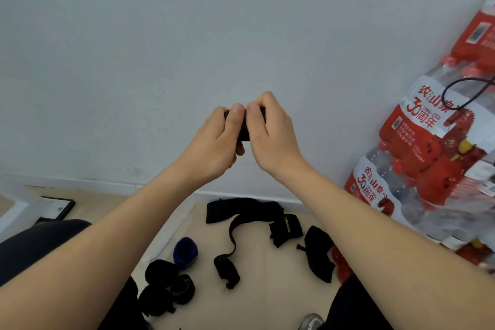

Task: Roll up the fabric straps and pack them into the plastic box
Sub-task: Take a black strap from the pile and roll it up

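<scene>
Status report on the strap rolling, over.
Left hand and right hand both grip small black fabric roll, raised. Loose black straps on floor. Nothing obstructing.

A black strap roll [243,132] is held in the grip. Below it, black straps [241,209] and one blue roll [184,250] are seen; to its right, red-and-white labelled water-bottle packs [417,126].

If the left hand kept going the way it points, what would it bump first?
Probably the right hand, thumb to thumb with the left hand around the black strap roll. Beyond that, only the wall.
</scene>
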A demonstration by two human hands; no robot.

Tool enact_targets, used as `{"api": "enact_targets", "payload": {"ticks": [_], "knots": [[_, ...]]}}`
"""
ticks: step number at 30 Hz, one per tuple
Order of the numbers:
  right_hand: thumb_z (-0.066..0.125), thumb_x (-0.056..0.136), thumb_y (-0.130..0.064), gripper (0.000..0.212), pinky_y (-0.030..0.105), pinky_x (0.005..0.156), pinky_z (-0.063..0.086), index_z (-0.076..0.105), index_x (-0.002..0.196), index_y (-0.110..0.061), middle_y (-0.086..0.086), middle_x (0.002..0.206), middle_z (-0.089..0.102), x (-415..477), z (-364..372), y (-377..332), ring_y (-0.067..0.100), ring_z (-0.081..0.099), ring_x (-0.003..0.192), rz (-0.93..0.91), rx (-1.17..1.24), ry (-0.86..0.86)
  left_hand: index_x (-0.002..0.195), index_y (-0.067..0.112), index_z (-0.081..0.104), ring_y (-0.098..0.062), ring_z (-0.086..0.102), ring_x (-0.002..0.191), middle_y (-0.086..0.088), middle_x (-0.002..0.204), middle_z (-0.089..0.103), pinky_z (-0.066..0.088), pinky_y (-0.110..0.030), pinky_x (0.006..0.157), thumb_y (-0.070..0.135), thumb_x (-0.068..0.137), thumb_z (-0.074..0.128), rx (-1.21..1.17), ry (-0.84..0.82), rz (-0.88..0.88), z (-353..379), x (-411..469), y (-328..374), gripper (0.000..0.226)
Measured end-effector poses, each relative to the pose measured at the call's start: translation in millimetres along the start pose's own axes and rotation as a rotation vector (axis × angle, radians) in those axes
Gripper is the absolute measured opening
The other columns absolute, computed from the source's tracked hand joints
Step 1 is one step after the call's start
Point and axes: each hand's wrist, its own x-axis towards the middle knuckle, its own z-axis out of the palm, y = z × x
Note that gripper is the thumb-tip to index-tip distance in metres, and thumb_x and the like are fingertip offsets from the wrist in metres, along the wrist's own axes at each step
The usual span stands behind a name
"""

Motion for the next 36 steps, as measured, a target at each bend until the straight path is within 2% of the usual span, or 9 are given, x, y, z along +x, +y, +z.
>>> {"api": "enact_targets", "payload": {"ticks": [5, 8, 11, 15, 18, 24, 30, 33, 36], "knots": [[0.041, 0.114, -0.022, 0.033, 0.038, 0.057, 0.046, 0.045, 0.082, -0.016, 0.003, 0.078, 0.054, -41, -7, 1, 0.018, 0.050, 0.069, 0.182, -0.057, -0.043, 0.100, 0.011, 0.049, -0.018, 0.055, 0.062, -0.001, 0.078, 0.064, 0.045, -0.036, 0.057, 0.054, 0.113, 0.035, 0.262, -0.024, -0.009, 8, -44, -3, 0.047], [0.033, 0.114, -0.026, 0.030, 0.028, 0.040, 0.044, 0.052, 0.096, -0.011, 0.018, 0.085, 0.067, -80, -9, 19, 0.025, 0.065, 0.056, 0.466, 0.007, -0.311, 0.108, 0.007, 0.045, -0.027, 0.060, 0.075, -0.007, 0.084, 0.065, 0.040, -0.042, 0.066, 0.043, 0.114, 0.039, 0.429, -0.219, 0.042, 10, -77, -26, 0.037], [0.030, 0.116, -0.024, 0.026, 0.032, 0.043, 0.053, 0.054, 0.110, -0.016, 0.018, 0.099, 0.073, -121, -15, 51, 0.024, 0.076, 0.063, 0.572, -0.153, -0.636, 0.116, 0.011, 0.045, -0.024, 0.057, 0.092, -0.001, 0.099, 0.063, 0.034, -0.034, 0.076, 0.038, 0.114, 0.047, 0.564, -0.528, 0.018, 14, -99, -60, 0.027], [0.038, 0.112, -0.018, 0.025, 0.029, 0.060, 0.056, 0.057, 0.125, -0.029, 0.003, 0.104, 0.073, -166, -29, 101, 0.018, 0.074, 0.081, 0.557, -0.475, -0.966, 0.123, 0.022, 0.054, -0.018, 0.055, 0.098, 0.004, 0.106, 0.060, 0.039, -0.034, 0.083, 0.039, 0.104, 0.066, 0.685, -0.638, -0.019, 28, -121, -129, 0.028], [0.044, 0.110, -0.023, 0.026, 0.036, 0.074, 0.055, 0.061, 0.130, -0.024, 0.001, 0.110, 0.066, -190, -31, 138, 0.023, 0.064, 0.090, 0.437, -0.740, -1.156, 0.128, 0.027, 0.059, -0.015, 0.054, 0.099, 0.005, 0.110, 0.055, 0.040, -0.028, 0.086, 0.030, 0.097, 0.073, 0.687, -0.590, -0.201, 40, -141, -191, 0.033], [0.049, 0.105, -0.006, 0.026, 0.038, 0.058, 0.039, 0.055, 0.130, -0.009, 0.015, 0.119, 0.062, -234, 0, 199, 0.030, 0.054, 0.080, 0.219, -1.168, -1.514, 0.131, 0.018, 0.055, -0.025, 0.062, 0.103, -0.005, 0.123, 0.061, 0.050, -0.035, 0.083, 0.027, 0.100, 0.066, 0.849, -0.571, -0.422, 71, -161, -277, 0.033], [0.041, 0.108, -0.019, 0.025, 0.038, 0.073, 0.045, 0.056, 0.128, -0.015, 0.013, 0.125, 0.062, -220, 9, 267, 0.032, 0.059, 0.095, 0.422, -1.029, -1.364, 0.120, 0.014, 0.058, -0.029, 0.066, 0.108, -0.007, 0.119, 0.069, 0.047, -0.039, 0.083, 0.031, 0.106, 0.057, 1.257, -0.551, -0.379, 99, -149, -314, 0.022], [0.045, 0.107, -0.020, 0.024, 0.037, 0.073, 0.048, 0.056, 0.126, -0.012, 0.014, 0.119, 0.064, -211, -11, 314, 0.032, 0.058, 0.091, 0.652, -1.038, -1.088, 0.124, 0.013, 0.055, -0.029, 0.072, 0.099, -0.007, 0.119, 0.069, 0.046, -0.038, 0.067, 0.025, 0.104, 0.062, 1.236, -0.572, -0.509, 107, -144, -331, 0.024], [0.057, 0.101, -0.022, 0.036, 0.042, 0.081, 0.048, 0.049, 0.133, -0.007, 0.021, 0.129, 0.055, -220, -31, 350, 0.041, 0.058, 0.110, 0.796, -1.111, -0.710, 0.127, 0.011, 0.058, -0.031, 0.074, 0.100, -0.008, 0.121, 0.068, 0.045, -0.038, 0.064, 0.021, 0.103, 0.065, 1.235, -0.572, -0.584, 109, -140, -346, 0.027]]}}
